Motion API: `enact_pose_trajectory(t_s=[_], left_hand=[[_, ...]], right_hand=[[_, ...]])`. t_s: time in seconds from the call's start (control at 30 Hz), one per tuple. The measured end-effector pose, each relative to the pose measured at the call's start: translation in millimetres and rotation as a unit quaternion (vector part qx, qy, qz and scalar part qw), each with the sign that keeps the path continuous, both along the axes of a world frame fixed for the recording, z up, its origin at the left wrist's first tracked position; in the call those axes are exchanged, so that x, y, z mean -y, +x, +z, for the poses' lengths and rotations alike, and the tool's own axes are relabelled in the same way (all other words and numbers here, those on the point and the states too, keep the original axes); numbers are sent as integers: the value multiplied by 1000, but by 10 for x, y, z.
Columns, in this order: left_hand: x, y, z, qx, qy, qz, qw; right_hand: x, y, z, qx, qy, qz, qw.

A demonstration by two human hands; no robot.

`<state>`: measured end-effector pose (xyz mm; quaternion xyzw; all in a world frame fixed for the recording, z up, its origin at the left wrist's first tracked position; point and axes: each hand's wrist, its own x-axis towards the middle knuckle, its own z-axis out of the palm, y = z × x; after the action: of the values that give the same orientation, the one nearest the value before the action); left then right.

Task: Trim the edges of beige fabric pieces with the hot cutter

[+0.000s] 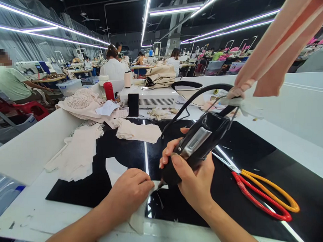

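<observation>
My right hand (pixel 197 180) is wrapped round a black handheld power tool (pixel 197 144) with a silver metal plate on its side. The tool tilts down to the left, and its narrow metal tip meets a small pale fabric piece (pixel 139 218) at the table's front. My left hand (pixel 133 188), fingers curled together, grips that piece just left of the tip and hides part of it. Beyond the left hand lies another white piece (pixel 114 169). A knotted pink fabric strip (pixel 283 37) is tied at the tool's upper end, where a thick black cable (pixel 192 98) also runs.
Scissors with red and orange handles (pixel 266 195) rest on the black glossy board (pixel 125 153) at right. Stacked pale fabric pieces (pixel 78 153) lie left. A phone (pixel 133 104) leans on a white vented box (pixel 149 96), beside a red flask (pixel 108 91). People work at machines beyond.
</observation>
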<state>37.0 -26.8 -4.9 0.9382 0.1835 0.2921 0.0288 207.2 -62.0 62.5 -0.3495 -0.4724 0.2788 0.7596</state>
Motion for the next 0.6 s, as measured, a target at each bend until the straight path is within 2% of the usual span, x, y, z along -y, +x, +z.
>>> enact_pose_trajectory(t_s=[0.17, 0.6], left_hand=[[-1, 3, 21, 5, 11, -7, 1000], [-6, -13, 23, -8, 10, -1, 1000]], right_hand=[[11, 88, 19, 0, 15, -36, 999], [22, 111, -14, 5, 14, -42, 999]])
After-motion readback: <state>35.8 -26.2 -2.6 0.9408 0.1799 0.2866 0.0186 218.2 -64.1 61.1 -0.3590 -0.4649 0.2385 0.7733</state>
